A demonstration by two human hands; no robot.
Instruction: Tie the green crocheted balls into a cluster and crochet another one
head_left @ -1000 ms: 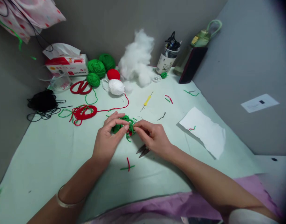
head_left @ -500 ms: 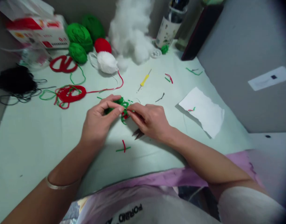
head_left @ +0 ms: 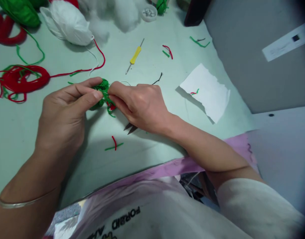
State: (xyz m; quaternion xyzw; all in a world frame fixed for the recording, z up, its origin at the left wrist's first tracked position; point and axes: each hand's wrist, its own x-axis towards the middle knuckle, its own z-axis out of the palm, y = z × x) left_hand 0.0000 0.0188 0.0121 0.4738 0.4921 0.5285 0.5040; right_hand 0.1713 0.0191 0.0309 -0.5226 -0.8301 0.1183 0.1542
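A small green crocheted piece [head_left: 102,87] with a bit of red on it is held just above the pale green table [head_left: 147,146]. My left hand [head_left: 65,116] pinches its left side between thumb and fingers. My right hand [head_left: 140,104] pinches its right side, fingers pressed together on the green yarn. Dark pointed scissor tips [head_left: 131,127] stick out from under my right hand; I cannot tell whether that hand holds them. A thin bangle [head_left: 23,201] is on my left wrist.
A yellow-handled crochet hook [head_left: 134,56] lies beyond the hands. A red yarn coil [head_left: 23,78] lies at the left, a white ball in plastic [head_left: 69,23] at the back. Torn white paper [head_left: 207,91] lies at the right. Short yarn scraps [head_left: 114,144] are scattered about. A grey wall [head_left: 254,66] stands on the right.
The camera has tilted down and moved closer, so the hands look larger and the back of the table has left the view. Both hands keep their pinch on the green piece.
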